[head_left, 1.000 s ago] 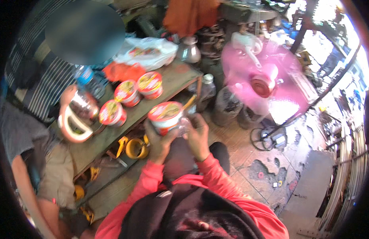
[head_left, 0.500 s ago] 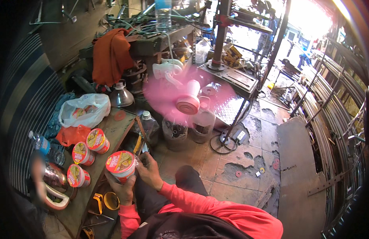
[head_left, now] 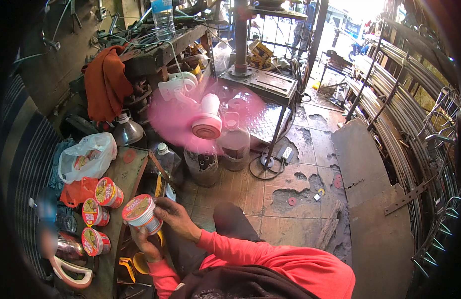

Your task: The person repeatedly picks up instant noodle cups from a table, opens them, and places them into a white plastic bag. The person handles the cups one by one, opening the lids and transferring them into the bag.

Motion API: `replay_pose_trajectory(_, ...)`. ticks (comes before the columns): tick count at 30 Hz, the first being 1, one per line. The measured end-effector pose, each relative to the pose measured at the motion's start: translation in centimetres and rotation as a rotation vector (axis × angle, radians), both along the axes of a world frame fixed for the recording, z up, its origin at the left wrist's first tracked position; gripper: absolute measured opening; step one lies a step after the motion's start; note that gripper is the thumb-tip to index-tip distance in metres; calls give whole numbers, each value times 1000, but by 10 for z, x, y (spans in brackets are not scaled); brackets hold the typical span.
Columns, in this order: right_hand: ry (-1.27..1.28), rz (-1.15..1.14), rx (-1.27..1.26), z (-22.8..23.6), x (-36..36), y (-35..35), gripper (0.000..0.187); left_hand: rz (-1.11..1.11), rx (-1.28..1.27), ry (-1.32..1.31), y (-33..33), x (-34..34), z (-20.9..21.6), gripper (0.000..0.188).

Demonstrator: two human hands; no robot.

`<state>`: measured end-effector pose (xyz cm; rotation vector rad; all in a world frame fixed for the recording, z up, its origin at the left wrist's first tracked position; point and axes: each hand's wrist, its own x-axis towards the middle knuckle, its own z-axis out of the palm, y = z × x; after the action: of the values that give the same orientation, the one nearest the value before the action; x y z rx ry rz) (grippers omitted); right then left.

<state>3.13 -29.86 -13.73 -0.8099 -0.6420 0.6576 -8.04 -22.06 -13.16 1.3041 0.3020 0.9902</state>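
A lidded instant noodle cup [head_left: 142, 213], with a red and yellow-green top, is held above my lap, tilted a little. My left hand [head_left: 144, 242] grips it from below. The fingers of my right hand [head_left: 176, 218] are closed against its right side. Three similar noodle cups stand on the wooden bench to the left: a far noodle cup [head_left: 109, 193], a middle noodle cup [head_left: 95, 213] and a near noodle cup [head_left: 96, 241]. The undersides of my fingers are partly hidden by the held cup.
On the wooden bench [head_left: 122, 174] are a white plastic bag [head_left: 88, 157], a red bag [head_left: 80, 192] and a handled metal pot [head_left: 70, 251]. A pink fan [head_left: 207, 124] spins ahead. Large bottles [head_left: 201, 164] stand below it. Metal rods [head_left: 375, 94] line the right wall.
The view has shifted, so the surroundings sit further left. The held cup has turned and tilted in my hands, showing more of its side. Both hands keep hold of it.
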Motion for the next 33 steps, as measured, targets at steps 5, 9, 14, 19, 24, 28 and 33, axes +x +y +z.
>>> replay_pose_trajectory(5,39,-166,-87,-2,0,9,35,-16,-97,-20,-2,5,-1,61)
replay_pose_trajectory(9,-68,-323,-212,10,-5,8,28,96,194,152,-9,4,0,83)
replay_pose_trajectory(14,100,-197,-200,31,12,-3,23,355,221,284,-4,4,-2,41)
replay_pose_trajectory(19,-20,138,-77,39,10,-7,55,390,138,49,-5,12,8,86)
replay_pose_trajectory(24,-215,70,-69,39,-7,3,77,610,432,284,-11,13,24,88)
replay_pose_trajectory(28,-43,11,-73,37,-2,6,49,623,589,240,-18,10,31,88)
replay_pose_trajectory(33,17,-132,-128,29,0,6,25,303,265,99,-24,4,31,81)
